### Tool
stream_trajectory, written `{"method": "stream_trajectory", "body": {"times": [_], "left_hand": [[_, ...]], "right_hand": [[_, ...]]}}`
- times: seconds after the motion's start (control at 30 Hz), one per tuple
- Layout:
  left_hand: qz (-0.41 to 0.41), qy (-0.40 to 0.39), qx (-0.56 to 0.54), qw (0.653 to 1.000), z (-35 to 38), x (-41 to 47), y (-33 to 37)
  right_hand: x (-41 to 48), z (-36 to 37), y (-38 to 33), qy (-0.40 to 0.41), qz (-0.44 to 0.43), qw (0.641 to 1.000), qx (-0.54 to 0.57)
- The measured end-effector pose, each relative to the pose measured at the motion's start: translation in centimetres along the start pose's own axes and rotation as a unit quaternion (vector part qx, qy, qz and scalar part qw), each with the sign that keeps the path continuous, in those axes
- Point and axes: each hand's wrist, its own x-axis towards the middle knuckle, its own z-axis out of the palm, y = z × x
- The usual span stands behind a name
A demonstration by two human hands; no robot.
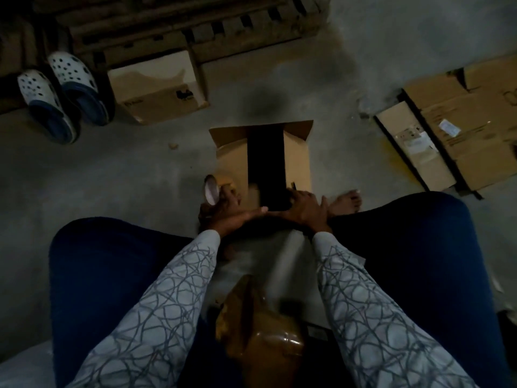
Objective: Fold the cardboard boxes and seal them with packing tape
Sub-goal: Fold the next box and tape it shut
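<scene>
A brown cardboard box (298, 158) lies on the concrete floor in front of my knees, its two long flaps parted with a dark gap between them. My left hand (226, 210) grips a roll of brown packing tape (214, 189) at the box's near left corner. My right hand (305, 210) presses flat with spread fingers on the near end of the right flap. A strip running from the roll toward the box is too blurred to make out.
A closed box (156, 85) stands at the back left beside a pair of white and blue clogs (64, 91). Flattened cartons (458, 127) lie at the right. A wooden pallet (179, 26) spans the back. A crumpled brown tape wad (260, 331) lies between my knees; my bare foot (347, 203) is right of the box.
</scene>
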Motion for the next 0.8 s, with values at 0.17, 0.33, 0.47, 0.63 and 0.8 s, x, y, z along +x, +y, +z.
{"method": "stream_trajectory", "body": {"times": [0.17, 0.33, 0.47, 0.63, 0.8], "left_hand": [[0.019, -0.166, 0.191, 0.967, 0.9, 3.3, 0.3], [0.034, -0.036, 0.219, 0.975, 0.2, 5.9, 1.5], [0.017, 0.192, 0.156, 0.969, -0.1, 7.2, 0.9], [-0.024, 0.271, 0.180, 0.946, 0.4, 6.4, -0.1], [-0.005, 0.279, 0.118, 0.953, 1.2, 6.5, -1.2]], "right_hand": [[3.5, 2.8, 1.0, -0.135, -0.014, 0.988, -0.079], [5.7, 2.0, 0.1, 0.090, -0.031, 0.995, -0.021], [7.0, 2.8, 0.7, 0.293, -0.115, 0.948, 0.045], [5.0, 4.3, 0.3, 0.295, -0.073, 0.949, 0.083], [2.0, 7.6, 0.7, 0.127, -0.108, 0.983, 0.071]]}}
